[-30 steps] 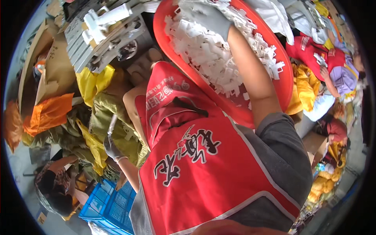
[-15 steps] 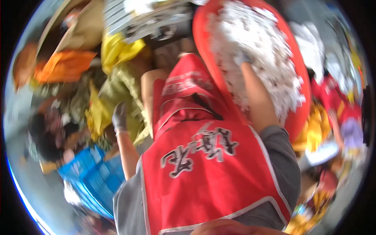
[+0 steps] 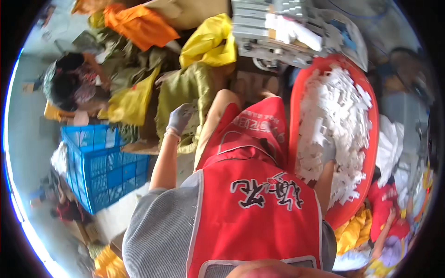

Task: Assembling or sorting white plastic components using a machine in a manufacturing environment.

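My left hand (image 3: 180, 119), in a light grey glove, is over the open mouth of an olive-green woven sack (image 3: 178, 88) beside my left knee. Its fingers reach forward, with nothing visible in them. To my right stands a long red oval tub (image 3: 295, 111), heaped with small white strip-like pieces (image 3: 343, 116). My right hand (image 3: 328, 151), also gloved in grey, is down among these pieces on the near left side of the heap. Its fingers are hidden by the pieces and the angle.
A grey machine (image 3: 259, 41) stands ahead, near a yellow sack (image 3: 211, 41) and an orange sack (image 3: 139, 25). At left are a blue plastic crate (image 3: 109, 173) and another person (image 3: 72, 83). A person in red (image 3: 387, 213) sits at far right, near a white sack (image 3: 390, 143).
The view has swung left, so everything appears shifted right. My left hand now lies over the olive sack's mouth instead of left of it. My right hand stays in the white pieces.
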Action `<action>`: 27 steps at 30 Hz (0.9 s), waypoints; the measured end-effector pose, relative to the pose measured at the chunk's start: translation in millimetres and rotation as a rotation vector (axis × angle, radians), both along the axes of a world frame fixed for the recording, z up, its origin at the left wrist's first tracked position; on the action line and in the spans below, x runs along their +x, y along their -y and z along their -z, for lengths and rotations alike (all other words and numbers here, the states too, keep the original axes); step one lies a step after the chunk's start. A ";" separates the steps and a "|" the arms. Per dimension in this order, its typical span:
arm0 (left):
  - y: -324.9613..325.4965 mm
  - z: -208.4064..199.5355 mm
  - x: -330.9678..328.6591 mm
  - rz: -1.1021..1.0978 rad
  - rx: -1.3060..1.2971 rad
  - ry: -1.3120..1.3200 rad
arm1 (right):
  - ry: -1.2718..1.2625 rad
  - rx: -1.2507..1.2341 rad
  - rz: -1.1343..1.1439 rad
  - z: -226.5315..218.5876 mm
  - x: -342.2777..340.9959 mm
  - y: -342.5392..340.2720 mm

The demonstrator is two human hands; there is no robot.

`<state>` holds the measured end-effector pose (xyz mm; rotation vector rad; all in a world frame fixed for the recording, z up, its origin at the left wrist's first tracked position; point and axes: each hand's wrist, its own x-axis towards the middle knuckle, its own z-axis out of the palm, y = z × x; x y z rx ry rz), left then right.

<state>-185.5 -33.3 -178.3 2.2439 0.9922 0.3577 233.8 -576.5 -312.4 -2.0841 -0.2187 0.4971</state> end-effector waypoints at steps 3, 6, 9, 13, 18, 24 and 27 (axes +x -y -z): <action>2.5 -23.5 32.9 -0.107 -0.268 0.052 | 0.235 -0.283 -0.031 -27.8 -36.9 -26.6; 5.1 -64.8 73.7 -0.008 -0.091 0.118 | 0.205 -0.288 0.032 -42.5 -46.0 -34.7; 1.7 -102.9 109.4 0.072 -0.040 0.289 | 0.210 -0.394 -0.049 -90.9 -61.1 -57.9; 6.1 -172.7 159.9 0.277 0.242 0.435 | 0.296 -0.614 -0.269 -122.4 -61.5 -60.5; 9.4 -228.1 223.1 0.483 0.464 0.484 | 0.417 -0.182 -0.027 -152.5 -64.8 -61.6; -0.6 -242.3 289.2 0.665 0.405 0.337 | -0.021 0.416 0.155 -222.5 -72.2 -94.6; -5.2 -246.3 295.7 0.705 0.231 0.267 | -0.064 0.623 0.188 -243.1 -55.7 -117.9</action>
